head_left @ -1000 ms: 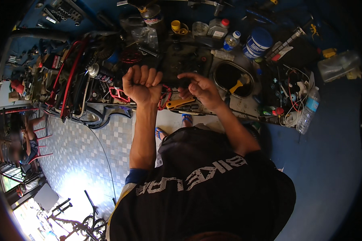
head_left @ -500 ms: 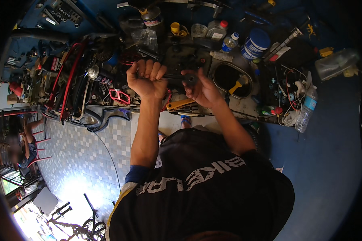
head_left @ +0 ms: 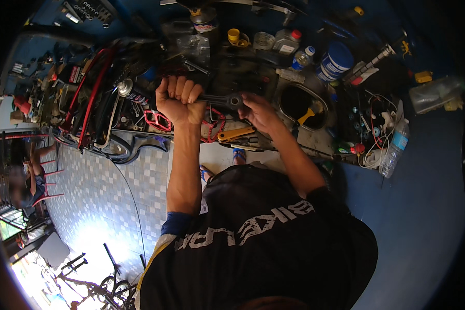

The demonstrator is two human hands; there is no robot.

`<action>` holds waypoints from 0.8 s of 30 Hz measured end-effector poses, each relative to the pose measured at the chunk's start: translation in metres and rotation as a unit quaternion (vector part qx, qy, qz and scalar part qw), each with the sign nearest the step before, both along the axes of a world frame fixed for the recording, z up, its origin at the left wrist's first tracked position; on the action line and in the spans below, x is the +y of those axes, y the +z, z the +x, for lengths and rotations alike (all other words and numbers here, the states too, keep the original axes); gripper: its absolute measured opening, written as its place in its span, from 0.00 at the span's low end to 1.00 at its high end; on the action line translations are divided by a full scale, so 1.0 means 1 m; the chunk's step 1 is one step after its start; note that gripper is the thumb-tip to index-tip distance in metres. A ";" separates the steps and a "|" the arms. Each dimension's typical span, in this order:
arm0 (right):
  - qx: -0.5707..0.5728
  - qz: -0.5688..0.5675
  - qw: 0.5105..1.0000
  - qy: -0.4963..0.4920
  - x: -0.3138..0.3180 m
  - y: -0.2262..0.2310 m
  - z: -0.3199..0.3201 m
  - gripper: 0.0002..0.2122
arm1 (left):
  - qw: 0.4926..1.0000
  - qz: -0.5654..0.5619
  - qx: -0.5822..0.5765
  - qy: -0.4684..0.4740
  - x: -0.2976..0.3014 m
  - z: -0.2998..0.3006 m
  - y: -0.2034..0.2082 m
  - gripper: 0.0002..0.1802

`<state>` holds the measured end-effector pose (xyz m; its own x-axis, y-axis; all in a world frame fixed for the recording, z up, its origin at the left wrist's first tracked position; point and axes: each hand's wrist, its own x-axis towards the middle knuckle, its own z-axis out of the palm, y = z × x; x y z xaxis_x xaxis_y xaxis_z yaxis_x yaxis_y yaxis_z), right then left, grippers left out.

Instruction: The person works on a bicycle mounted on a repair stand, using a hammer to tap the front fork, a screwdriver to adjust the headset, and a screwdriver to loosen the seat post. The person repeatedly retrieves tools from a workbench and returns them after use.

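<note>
We close our left hand (head_left: pixel 181 101) around a dark bar (head_left: pixel 217 99), which spans to our right hand (head_left: pixel 258 111), fingers curled at its ringed end; whether they grip, we cannot tell.

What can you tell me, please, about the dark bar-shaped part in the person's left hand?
The dark bar-shaped part is narrow, seemingly metal, and widens toward its right end around a round hole. It lies roughly level across the picture, held over the cluttered workbench. The left hand is closed around its left end, hiding that stretch; the right hand is at the holed end, apparently touching it.
</note>
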<state>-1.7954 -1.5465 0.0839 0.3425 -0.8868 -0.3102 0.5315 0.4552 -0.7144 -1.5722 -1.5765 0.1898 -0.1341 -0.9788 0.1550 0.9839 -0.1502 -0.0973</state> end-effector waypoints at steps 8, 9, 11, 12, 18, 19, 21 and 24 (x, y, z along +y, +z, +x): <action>0.562 -0.319 0.762 -0.042 -0.045 -0.017 -0.042 0.15 | 0.986 -0.040 -0.128 0.101 0.012 0.021 0.022 0.23; 0.651 -0.386 0.649 -0.075 -0.046 -0.017 -0.042 0.16 | 0.981 -0.045 -0.150 0.116 0.014 0.023 0.026 0.22; 0.732 -0.432 0.516 -0.109 -0.046 -0.016 -0.042 0.20 | 0.968 -0.088 -0.191 0.135 0.018 0.027 0.028 0.23; 0.640 -0.394 0.654 -0.081 -0.043 -0.006 -0.034 0.20 | 0.960 -0.102 -0.216 0.146 0.024 0.029 0.033 0.23; 0.105 -0.213 0.964 0.123 0.009 0.087 0.024 0.20 | 0.925 -0.169 -0.287 0.182 0.048 0.037 0.056 0.24; 0.092 -0.227 0.961 0.128 0.013 0.096 0.035 0.18 | 0.931 -0.180 -0.270 0.171 0.050 0.040 0.056 0.24; 0.068 -0.215 0.968 0.111 0.015 0.092 0.051 0.16 | 0.916 -0.172 -0.310 0.186 0.057 0.042 0.056 0.25; 0.119 -0.235 0.961 0.083 0.012 0.093 0.061 0.13 | 0.878 -0.170 -0.416 0.167 0.065 0.064 0.038 0.19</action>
<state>-1.7343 -1.5341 0.1767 0.4613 -0.8869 0.0249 0.2760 0.1168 -0.9540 -1.5087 -1.5111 0.2276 -0.0542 -0.9015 0.4293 0.6881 0.2778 0.6703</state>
